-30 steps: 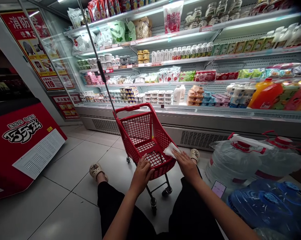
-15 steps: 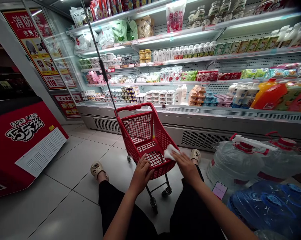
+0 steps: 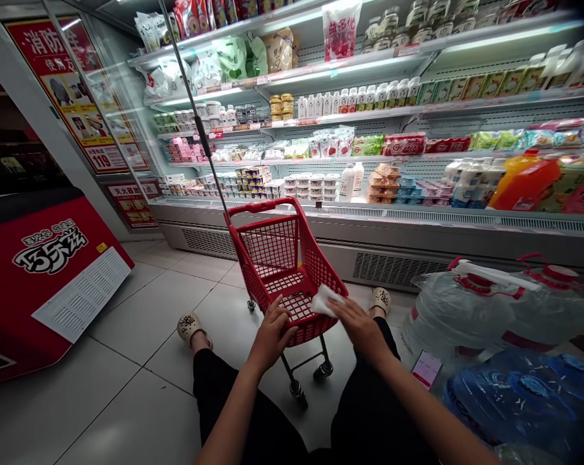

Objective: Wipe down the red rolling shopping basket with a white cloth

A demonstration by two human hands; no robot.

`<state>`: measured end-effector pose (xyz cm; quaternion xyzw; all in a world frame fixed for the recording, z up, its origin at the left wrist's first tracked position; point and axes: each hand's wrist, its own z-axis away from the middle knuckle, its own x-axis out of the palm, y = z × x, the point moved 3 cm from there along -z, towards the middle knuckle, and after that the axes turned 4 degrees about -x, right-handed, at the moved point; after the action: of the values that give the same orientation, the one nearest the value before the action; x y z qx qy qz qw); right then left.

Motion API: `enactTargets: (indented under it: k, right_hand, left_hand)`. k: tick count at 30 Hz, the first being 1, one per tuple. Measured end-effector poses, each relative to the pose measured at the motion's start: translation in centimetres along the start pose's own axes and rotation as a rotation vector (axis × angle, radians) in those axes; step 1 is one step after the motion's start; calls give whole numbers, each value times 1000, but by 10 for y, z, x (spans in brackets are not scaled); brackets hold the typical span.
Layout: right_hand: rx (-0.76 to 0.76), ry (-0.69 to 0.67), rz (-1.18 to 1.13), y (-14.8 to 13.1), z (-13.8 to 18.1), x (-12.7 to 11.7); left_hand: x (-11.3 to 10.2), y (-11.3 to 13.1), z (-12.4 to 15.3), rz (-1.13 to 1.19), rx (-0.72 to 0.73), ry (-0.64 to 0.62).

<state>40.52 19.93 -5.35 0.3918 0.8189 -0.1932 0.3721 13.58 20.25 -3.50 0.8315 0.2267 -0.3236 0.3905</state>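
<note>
A small red shopping cart [image 3: 316, 252] with a lattice basket stands between my legs, its wheels on the tiled floor. My left hand [image 3: 272, 330] grips the near left corner of the basket rim, thumb toward the inside. A crumpled white cloth [image 3: 325, 300], perhaps a tissue, is under the fingers of my right hand [image 3: 362, 326], at the near right corner of the rim. The fingers lie fairly straight over the cloth, and their undersides are hidden. Nothing lies in the basket. A thin dark pole [image 3: 195, 110] rises from the cart's far left side.
Behind the cart runs an open refrigerated shelf [image 3: 379, 223] stocked with drinks and dairy. Large clear water jugs [image 3: 466, 303] and blue jugs [image 3: 519, 394] stand at my right, beside a phone [image 3: 426, 369]. A red freezer [image 3: 98, 258] is on the left.
My right hand and the cloth have shifted slightly left and down, from the right side wall to the near corner of the rim. My left hand stays on the rim.
</note>
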Motion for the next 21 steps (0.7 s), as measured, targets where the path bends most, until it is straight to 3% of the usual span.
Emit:
enactTargets:
  k: [2, 4, 9, 11, 13, 18, 21]
  right_hand:
    - [79, 18, 43, 18, 5, -4]
    - [88, 12, 38, 14, 4, -1]
    - [-110, -67, -92, -55, -18, 21]
    - [-155, -71, -117, -67, -21, 24]
    - [-159, -63, -118, -57, -18, 21]
    - [15, -6, -15, 13, 3, -1]
    - [45, 20, 18, 23, 7, -8]
  left_hand:
    - [-2, -2, -2, 24, -7, -17]
    - [-3, -3, -4, 47, -11, -35]
    - [-6, -1, -8, 69, 8, -45]
    - [-8, -1, -7, 72, 8, -67]
    - [-10, 0, -5, 82, -2, -86]
    - [-12, -3, -3, 120, -33, -94]
    - [-11, -9, -6, 143, -43, -104]
